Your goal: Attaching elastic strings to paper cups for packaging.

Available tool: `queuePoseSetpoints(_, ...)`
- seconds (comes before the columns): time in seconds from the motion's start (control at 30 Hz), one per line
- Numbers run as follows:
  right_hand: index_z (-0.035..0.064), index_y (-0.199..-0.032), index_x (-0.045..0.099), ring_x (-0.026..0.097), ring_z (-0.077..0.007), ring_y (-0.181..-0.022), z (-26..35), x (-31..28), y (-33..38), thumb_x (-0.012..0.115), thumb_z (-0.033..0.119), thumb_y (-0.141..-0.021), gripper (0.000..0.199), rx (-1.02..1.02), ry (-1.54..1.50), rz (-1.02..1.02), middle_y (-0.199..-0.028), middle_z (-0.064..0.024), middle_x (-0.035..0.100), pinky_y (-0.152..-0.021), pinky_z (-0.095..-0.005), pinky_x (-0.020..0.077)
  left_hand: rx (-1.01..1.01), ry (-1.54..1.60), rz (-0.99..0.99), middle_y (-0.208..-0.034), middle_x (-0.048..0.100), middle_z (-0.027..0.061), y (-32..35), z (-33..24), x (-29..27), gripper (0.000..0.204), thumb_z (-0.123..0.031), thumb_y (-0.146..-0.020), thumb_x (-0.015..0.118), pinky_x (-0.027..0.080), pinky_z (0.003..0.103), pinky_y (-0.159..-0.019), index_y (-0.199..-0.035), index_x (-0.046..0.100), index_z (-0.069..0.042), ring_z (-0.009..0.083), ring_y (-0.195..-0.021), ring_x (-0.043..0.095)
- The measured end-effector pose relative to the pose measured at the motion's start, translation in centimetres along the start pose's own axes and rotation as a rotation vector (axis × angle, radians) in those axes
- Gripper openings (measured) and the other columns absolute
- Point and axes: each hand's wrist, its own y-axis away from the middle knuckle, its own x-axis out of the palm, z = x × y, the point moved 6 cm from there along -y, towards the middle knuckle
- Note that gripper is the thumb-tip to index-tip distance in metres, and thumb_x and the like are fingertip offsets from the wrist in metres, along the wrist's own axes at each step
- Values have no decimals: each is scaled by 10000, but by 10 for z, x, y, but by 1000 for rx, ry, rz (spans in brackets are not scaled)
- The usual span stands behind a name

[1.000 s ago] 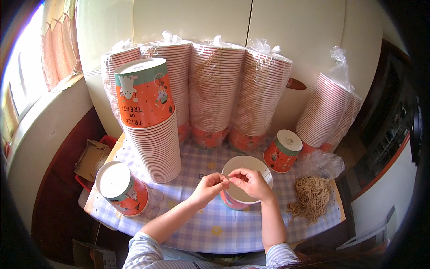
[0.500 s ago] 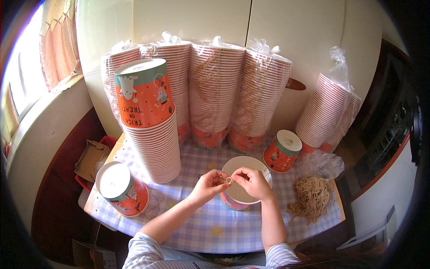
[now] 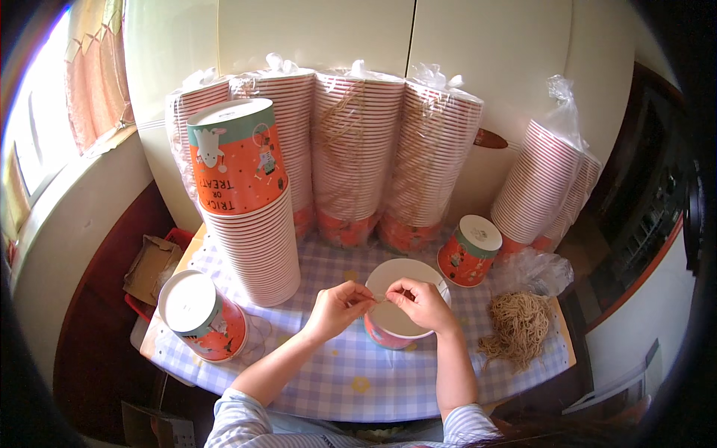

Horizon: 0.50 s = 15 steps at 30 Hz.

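Note:
Over an open paper bucket (image 3: 387, 338) with a white inside, my two hands work close together. My left hand (image 3: 339, 308) pinches one part of a thin tan cord (image 3: 379, 299). Just to its right, my right hand (image 3: 420, 305) pinches the same cord and hides part of the bucket's rim. Only a short bit of cord shows between the fingertips. At the right, a tangled heap of tan cords (image 3: 519, 328) lies on the table. A thin strand shows at the bucket's right rim.
Upside-down orange and green buckets stand at left (image 3: 202, 316) and right (image 3: 469, 252). A tall bucket stack (image 3: 252, 246) rises at back left. Several plastic-wrapped stacks (image 3: 356, 149) line the cabinet. A crumpled clear bag (image 3: 539, 272) lies beyond the cords on the checked tablecloth (image 3: 314, 384).
The small loop seen in the cord between my fingers has drawn down to a short, straighter bit. My left hand has shifted slightly left, away from my right hand.

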Motion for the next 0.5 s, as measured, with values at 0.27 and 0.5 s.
queuePoseSetpoints(0.27,1,-837,584,546,-90,-647,3,4,-1,582,90,-815,91,35,34,28,-714,-40,602,-592,-244,445,67,-219,-64,-729,625,46,2,-16,-11,140,-94,-767,640,457,213,-555,-872,591,-16,61,-589,548)
queuePoseSetpoints(0.5,15,-829,588,585,-149,-627,3,8,0,587,116,-804,103,11,83,13,-720,-85,618,-572,-276,453,93,-84,-84,-709,597,18,-4,-2,-19,103,-61,-779,605,427,204,-524,-868,578,-16,45,-564,502)
